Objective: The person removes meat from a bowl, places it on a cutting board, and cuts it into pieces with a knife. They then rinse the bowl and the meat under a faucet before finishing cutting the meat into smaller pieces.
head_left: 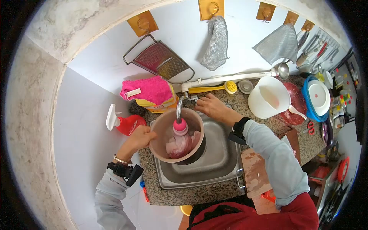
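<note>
My left hand [140,138] grips the left rim of a beige-pink plastic bowl [159,134], thumb and fingers closed on its edge. The bowl is held over the steel sink [220,163], tilted a little. Inside it lie pieces of raw meat [179,148], pale and dark red. The chrome faucet [179,109] curves down over the bowl, and its pink nozzle [180,126] points at the meat. My right hand [212,107] is at the back of the sink, its fingers closed on the faucet handle [194,98].
A red spray bottle [130,124] and a pink cloth [147,90] stand left of the faucet. To the right are a white tub [268,97], a red colander [295,105] and a cutting board [255,172]. A grater [161,61] hangs on the wall.
</note>
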`<state>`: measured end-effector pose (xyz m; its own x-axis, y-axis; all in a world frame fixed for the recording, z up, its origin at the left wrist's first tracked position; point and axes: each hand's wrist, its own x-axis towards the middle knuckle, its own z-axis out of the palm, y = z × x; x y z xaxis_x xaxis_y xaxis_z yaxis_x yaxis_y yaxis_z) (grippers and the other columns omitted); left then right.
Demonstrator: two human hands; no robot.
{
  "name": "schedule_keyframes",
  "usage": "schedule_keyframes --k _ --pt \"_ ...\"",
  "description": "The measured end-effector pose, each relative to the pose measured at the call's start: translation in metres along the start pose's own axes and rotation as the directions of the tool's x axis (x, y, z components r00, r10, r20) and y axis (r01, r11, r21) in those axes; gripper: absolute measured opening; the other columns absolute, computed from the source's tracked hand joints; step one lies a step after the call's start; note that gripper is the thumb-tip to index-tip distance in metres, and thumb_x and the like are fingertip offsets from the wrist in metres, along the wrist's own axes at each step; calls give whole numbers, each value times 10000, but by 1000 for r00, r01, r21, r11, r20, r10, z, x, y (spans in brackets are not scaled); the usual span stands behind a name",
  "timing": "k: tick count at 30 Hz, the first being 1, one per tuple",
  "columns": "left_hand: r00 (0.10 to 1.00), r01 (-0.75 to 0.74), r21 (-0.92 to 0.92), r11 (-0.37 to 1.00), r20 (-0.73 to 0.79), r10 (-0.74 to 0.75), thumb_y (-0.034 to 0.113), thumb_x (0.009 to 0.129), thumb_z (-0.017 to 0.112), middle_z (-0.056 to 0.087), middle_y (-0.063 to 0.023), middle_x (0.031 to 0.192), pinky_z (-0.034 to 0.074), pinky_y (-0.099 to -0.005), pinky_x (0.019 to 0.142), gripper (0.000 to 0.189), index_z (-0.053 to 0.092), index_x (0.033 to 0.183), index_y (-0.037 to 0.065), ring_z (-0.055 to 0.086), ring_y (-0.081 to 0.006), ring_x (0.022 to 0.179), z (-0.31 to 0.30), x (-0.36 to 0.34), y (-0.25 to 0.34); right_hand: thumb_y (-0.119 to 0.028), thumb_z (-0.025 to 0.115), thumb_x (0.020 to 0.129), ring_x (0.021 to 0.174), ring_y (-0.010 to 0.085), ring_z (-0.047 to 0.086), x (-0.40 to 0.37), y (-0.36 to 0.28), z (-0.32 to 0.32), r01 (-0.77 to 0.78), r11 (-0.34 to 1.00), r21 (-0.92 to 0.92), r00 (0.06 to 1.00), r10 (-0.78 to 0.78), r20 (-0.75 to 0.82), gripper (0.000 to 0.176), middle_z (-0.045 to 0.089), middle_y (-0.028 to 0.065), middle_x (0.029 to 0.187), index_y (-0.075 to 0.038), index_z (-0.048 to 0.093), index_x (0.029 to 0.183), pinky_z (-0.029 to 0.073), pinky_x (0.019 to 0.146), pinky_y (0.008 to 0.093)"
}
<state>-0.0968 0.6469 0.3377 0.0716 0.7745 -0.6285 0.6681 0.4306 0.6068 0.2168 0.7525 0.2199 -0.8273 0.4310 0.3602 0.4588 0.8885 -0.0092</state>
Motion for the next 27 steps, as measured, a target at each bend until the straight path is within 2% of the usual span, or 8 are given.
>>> schedule_keyframes --k 12,15,17,21,22,23,25,27 --pt "1000 -6 41 999 7 5 184 867 572 556 28 630 376 -242 463 201 670 807 19 490 -75 523 6 4 -13 -174 548 827 862 152 581 4 -1 -9 1 1000 -12 999 -1 -46 101 557 -24 869 -161 634 878 404 766 351" --pt "1000 0 11 1000 -17 0 188 862 573 557 23 623 377 -258 461 221 661 774 5 488 -85 519 14 1 -12 -161 587 814 857 183 592 16 3 -13 -142 989 49 985 146 -93 126 570 22 857 -143 637 928 401 764 343" --pt "994 -84 27 996 -72 86 211 816 618 582 -83 567 452 -313 483 282 639 718 -53 584 -145 516 21 10 -28 -158 615 839 905 207 613 25 6 -11 -285 948 143 954 294 -52 149 616 42 921 -113 637 979 426 774 380" --pt "989 -75 149 986 -114 93 206 804 594 617 -168 603 488 -370 536 282 643 753 -67 634 -242 549 39 11 -32 -192 641 859 981 258 602 13 -8 -30 -335 914 228 926 364 -102 199 626 83 1027 -101 635 1035 448 801 407" --pt "976 -126 228 965 -147 163 219 796 588 626 -212 656 500 -410 588 290 645 765 -64 648 -309 606 45 11 -32 -209 658 848 1006 278 591 4 -19 -48 -304 887 346 930 356 -96 230 618 96 1055 -99 631 1048 451 821 412" --pt "957 -172 306 936 -175 233 231 788 583 635 -257 709 512 -450 639 299 648 778 -61 662 -377 662 52 10 -32 -227 674 838 1031 299 580 -5 -32 -64 -269 846 460 934 346 -90 263 610 110 1083 -98 627 1062 454 840 416" --pt "953 -163 311 936 -195 231 245 788 579 630 -274 751 507 -476 679 311 645 776 -58 646 -417 723 69 14 -33 -317 686 815 1062 279 563 -30 -68 -83 -126 859 497 981 182 -65 290 599 63 1045 -116 605 1007 453 813 420" --pt "950 -155 318 935 -210 229 259 788 575 625 -292 793 502 -502 719 322 643 774 -55 630 -458 785 86 24 -44 -338 709 784 1120 247 541 -57 -105 -90 -93 884 458 993 48 108 315 596 50 1032 -123 600 987 444 787 441"
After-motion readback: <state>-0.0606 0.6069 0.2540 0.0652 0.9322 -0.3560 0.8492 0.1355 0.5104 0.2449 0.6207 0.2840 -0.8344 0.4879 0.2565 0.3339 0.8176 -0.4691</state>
